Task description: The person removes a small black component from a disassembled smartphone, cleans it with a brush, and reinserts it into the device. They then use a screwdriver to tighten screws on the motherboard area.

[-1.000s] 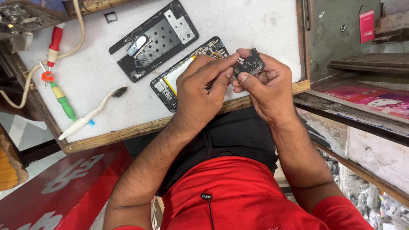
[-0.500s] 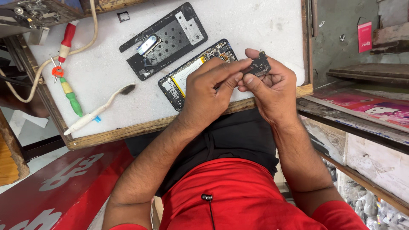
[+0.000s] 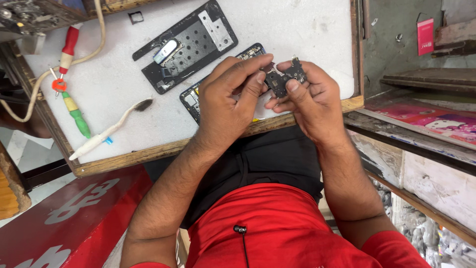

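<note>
Both my hands are raised over the near edge of a white work board [image 3: 119, 89]. My left hand [image 3: 230, 101] and my right hand [image 3: 310, 101] pinch a small black circuit board [image 3: 282, 79] between fingertips and thumbs. Under my left hand lies an opened phone body [image 3: 191, 101], mostly hidden by the hand. A black phone back cover [image 3: 191, 44] with a metal plate lies farther up the board.
A white toothbrush [image 3: 106, 131] and a green-handled screwdriver [image 3: 77, 116] lie at the left of the board, near a red-handled tool [image 3: 69, 44] and a cream cable [image 3: 101, 30]. A wooden frame [image 3: 148, 151] edges the board. A red surface [image 3: 64, 218] sits lower left; shelves [image 3: 421, 79] stand at right.
My hands keep the small circuit board pinched and have shifted slightly, with the fingers working on it. The view has drifted a little; the things on the board stay put.
</note>
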